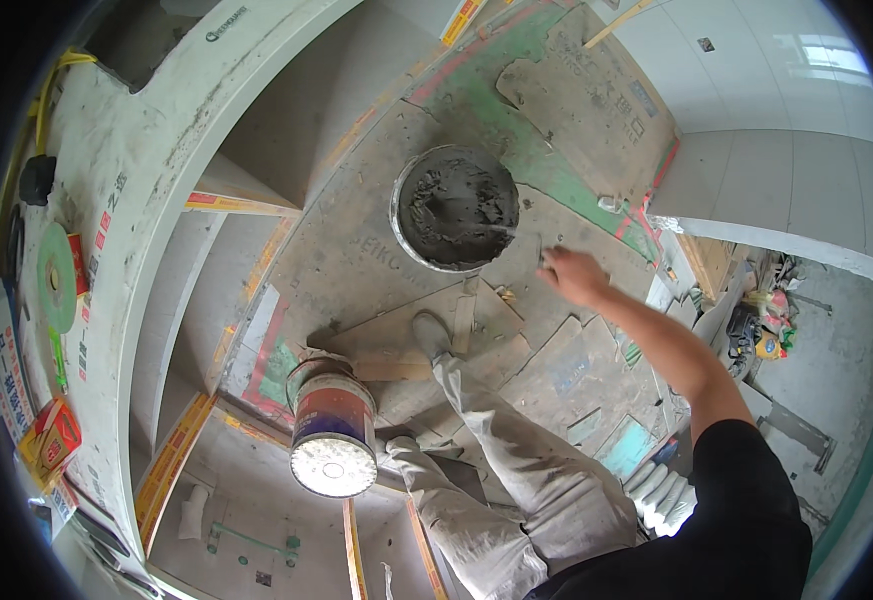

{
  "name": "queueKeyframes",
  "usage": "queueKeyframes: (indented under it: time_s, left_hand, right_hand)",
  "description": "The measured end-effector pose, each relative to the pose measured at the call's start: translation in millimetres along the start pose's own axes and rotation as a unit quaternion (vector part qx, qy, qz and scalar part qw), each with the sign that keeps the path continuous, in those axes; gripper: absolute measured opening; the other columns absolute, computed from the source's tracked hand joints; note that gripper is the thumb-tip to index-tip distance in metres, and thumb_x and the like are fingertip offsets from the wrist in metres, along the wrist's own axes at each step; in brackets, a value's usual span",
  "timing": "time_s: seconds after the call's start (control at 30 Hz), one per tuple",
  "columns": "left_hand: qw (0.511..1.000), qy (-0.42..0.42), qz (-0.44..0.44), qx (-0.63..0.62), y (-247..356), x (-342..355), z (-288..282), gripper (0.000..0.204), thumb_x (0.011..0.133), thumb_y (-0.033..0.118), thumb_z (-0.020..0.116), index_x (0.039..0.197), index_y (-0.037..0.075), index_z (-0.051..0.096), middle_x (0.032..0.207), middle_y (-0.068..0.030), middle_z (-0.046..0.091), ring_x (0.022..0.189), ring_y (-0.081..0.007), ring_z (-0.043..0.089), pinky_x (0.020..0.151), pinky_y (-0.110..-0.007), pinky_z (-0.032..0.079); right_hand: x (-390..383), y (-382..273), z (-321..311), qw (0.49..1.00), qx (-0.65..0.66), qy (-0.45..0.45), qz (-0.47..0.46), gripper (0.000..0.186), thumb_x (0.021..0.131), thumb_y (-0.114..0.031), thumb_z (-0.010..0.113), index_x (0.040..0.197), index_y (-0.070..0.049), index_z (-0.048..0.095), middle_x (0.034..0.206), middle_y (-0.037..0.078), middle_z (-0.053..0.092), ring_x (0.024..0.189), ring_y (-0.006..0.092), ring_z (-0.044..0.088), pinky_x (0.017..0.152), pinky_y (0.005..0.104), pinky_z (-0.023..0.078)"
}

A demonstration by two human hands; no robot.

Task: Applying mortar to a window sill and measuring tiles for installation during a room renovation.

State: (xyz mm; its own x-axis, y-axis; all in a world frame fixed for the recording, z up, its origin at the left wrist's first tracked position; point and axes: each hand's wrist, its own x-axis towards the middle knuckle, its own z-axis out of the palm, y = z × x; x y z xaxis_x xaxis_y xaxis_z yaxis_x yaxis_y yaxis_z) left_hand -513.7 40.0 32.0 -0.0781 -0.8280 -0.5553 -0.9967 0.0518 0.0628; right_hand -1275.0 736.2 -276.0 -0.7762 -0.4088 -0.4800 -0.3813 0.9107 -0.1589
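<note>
My right hand (572, 272) reaches to the right of a round bucket of wet grey mortar (456, 208), not touching it, with its fingers curled; whether a small thing is in them is too small to tell. My left hand is out of view. Below and left of the mortar, a purple and red cylindrical bucket (332, 430) shows its white round end upward, beside my legs. My grey shoe (430, 330) rests on worn board sheets (376, 250) covering the floor.
A white counter (176, 80) at left holds a tape measure (38, 180), green disc (56, 280) and yellow-red box (48, 445). Open cabinet frames (171, 470) line the left. At right stand a white tiled wall (776, 170), piled bags (656, 500) and assorted clutter (756, 330).
</note>
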Motion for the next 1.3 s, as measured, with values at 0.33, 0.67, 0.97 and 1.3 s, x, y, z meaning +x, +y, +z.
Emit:
queueKeyframes:
  time_s: [0.33, 0.67, 0.97, 1.3]
  left_hand:
    - [0.997, 0.048, 0.028, 0.062, 15.0, -0.4, -0.2, 0.130, 0.093, 0.067, 0.086, 0.176, -0.010, 0.022, 0.182, -0.0340, 0.027, 0.165, -0.0414, 0.037, 0.135, -0.044, 0.034]
    - [0.991, 0.020, -0.133, -0.012, 38.7, -22.4, -3.6, 0.139, 0.083, 0.077, 0.087, 0.181, 0.006, 0.019, 0.185, -0.0247, 0.027, 0.159, -0.0398, 0.046, 0.122, -0.055, 0.052]
    - [0.979, 0.003, -0.195, -0.062, 40.6, -0.2, 8.5, 0.126, 0.089, 0.066, 0.090, 0.182, 0.014, 0.022, 0.183, -0.0236, 0.034, 0.157, -0.0397, 0.048, 0.125, -0.051, 0.047]
    - [0.985, 0.091, -0.144, -0.012, 27.6, -21.8, 42.1, 0.095, 0.087, 0.053, 0.095, 0.161, 0.003, 0.060, 0.141, -0.0203, 0.077, 0.129, -0.0340, 0.074, 0.112, -0.045, 0.056]
  right_hand:
    - [43.0, -35.4, -24.6, 0.993, -0.083, -0.081, 0.039, 0.035, 0.109, -0.035, 0.066, 0.118, -0.002, 0.071, 0.104, 0.019, 0.080, 0.099, 0.0416, 0.079, 0.086, 0.0562, 0.063]
    - [92.7, -45.6, 40.3, 0.984, 0.021, -0.159, 0.076, 0.047, 0.112, -0.043, 0.063, 0.115, 0.003, 0.073, 0.105, 0.028, 0.079, 0.107, 0.0465, 0.078, 0.092, 0.0555, 0.063]
    - [75.2, -56.3, 49.6, 0.721, 0.589, -0.227, 0.286, 0.045, 0.113, -0.050, 0.067, 0.098, -0.008, 0.068, 0.067, -0.003, 0.052, 0.051, 0.0081, 0.046, 0.047, 0.0338, 0.043]
    - [-30.9, -151.2, -66.6, 0.806, 0.523, -0.239, 0.139, 0.053, 0.115, -0.053, 0.060, 0.076, -0.017, 0.061, 0.054, -0.006, 0.049, 0.042, 0.0073, 0.045, 0.041, 0.0303, 0.030]
